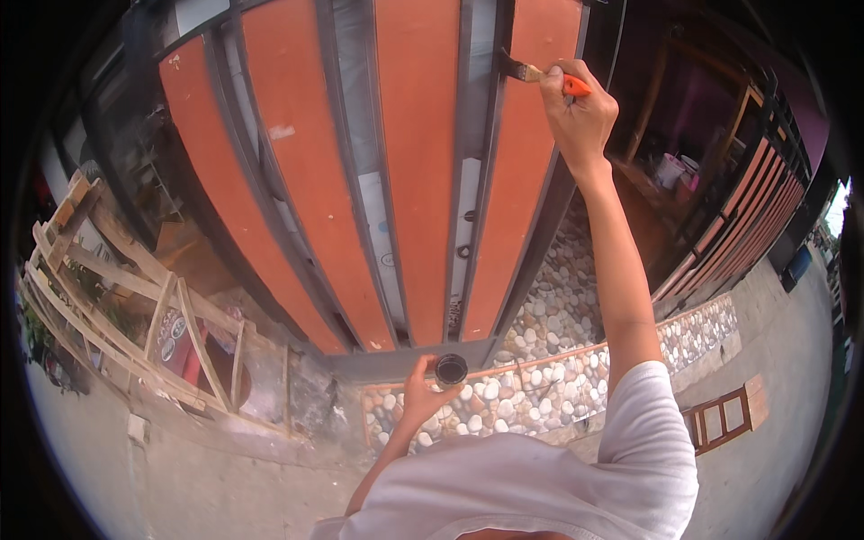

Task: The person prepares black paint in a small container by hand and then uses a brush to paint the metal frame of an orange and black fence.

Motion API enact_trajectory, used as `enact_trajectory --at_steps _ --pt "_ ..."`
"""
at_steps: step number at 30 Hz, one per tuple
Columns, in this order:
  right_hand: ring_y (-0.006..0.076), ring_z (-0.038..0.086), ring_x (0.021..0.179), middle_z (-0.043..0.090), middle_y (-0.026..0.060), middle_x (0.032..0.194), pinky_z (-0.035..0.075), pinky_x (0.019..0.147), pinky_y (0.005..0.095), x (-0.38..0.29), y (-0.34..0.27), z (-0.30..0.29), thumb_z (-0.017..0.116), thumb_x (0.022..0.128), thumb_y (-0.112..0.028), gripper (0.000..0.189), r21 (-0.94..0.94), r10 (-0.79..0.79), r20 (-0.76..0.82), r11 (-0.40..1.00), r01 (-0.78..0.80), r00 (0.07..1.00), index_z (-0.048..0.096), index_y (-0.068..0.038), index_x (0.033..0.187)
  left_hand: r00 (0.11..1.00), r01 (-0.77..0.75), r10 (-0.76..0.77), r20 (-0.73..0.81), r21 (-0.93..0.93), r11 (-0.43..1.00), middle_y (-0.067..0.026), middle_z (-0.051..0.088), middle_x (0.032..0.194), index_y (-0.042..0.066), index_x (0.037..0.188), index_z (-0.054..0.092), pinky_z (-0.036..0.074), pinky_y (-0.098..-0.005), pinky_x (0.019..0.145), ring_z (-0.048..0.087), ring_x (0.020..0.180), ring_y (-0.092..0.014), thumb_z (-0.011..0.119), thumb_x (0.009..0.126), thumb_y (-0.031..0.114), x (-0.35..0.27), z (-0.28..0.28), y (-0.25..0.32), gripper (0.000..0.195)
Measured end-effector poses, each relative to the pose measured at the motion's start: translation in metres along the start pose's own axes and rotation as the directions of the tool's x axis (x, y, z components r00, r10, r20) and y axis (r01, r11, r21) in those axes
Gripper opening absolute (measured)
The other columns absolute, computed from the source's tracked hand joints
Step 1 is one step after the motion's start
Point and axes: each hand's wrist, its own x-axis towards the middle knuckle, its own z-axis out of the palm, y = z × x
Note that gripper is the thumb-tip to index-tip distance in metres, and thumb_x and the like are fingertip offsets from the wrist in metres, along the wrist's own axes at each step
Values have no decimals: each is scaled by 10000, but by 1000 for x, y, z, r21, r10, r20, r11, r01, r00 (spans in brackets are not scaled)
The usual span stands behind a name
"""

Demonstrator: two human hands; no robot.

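My right hand (pixel 580 111) is raised at the upper right, its fingers closed on the orange handle of a paintbrush (pixel 533 72). The brush's dark bristles point left and lie at the dark metal frame bar (pixel 498 94) beside the rightmost orange panel (pixel 533 128). Low in front of me, my left hand (pixel 425 395) holds a small round cup (pixel 451 370) with something dark inside. Upright orange panels (pixel 417 169) with dark frame bars between them fill the middle of the view. Pale sheeting with printed marks shows in the gaps.
A wooden lattice frame (pixel 165 317) stands at the left. Pebble-patterned paving (pixel 540 398) runs along the foot of the panels. To the right are a slatted orange fence (pixel 736 223), a brown wooden frame (pixel 721 422) on the ground and a white bucket (pixel 669 170) in the doorway.
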Motion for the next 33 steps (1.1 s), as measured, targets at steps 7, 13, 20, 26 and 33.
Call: enact_trajectory --at_steps 7,13,20,26,33 --pt "176 614 612 648 66 705 503 578 287 13 1 9 668 901 -118 85 48 -44 -114 998 49 993 656 -38 875 999 26 -27 18 14 1000 -129 652 1139 27 1163 529 467 -391 989 628 1125 -257 905 642 223 -3 -2 -7 672" --pt "163 643 631 669 51 726 507 585 284 -4 1 -3 668 906 -129 114 -19 -48 72 999 49 996 641 -43 835 1000 10 -10 11 -12 1000 -125 653 1127 26 1159 532 467 -389 981 630 1108 -253 902 635 206 2 0 -4 666" --pt "118 510 444 600 47 566 424 474 271 30 -5 -8 639 928 -191 174 -60 29 234 998 -15 972 641 -52 823 1000 -1 1 -8 -11 1000 -118 664 1100 30 1149 554 491 -383 924 643 1069 -252 897 615 214 1 2 -14 661" --pt "85 685 680 711 54 707 506 622 218 73 12 -6 630 968 -245 188 -102 -86 21 991 88 996 703 -75 1001 1000 -4 4 -17 -26 1000 -119 665 1101 28 1142 559 489 -385 924 644 1065 -254 892 620 208 0 4 -7 646" --pt "126 499 468 595 36 597 422 490 259 54 10 -5 660 938 -237 168 -37 -32 163 999 39 986 675 -79 884 999 -33 33 -22 -7 999 -116 663 1106 31 1144 553 486 -387 924 641 1065 -256 889 622 202 2 3 -9 643"
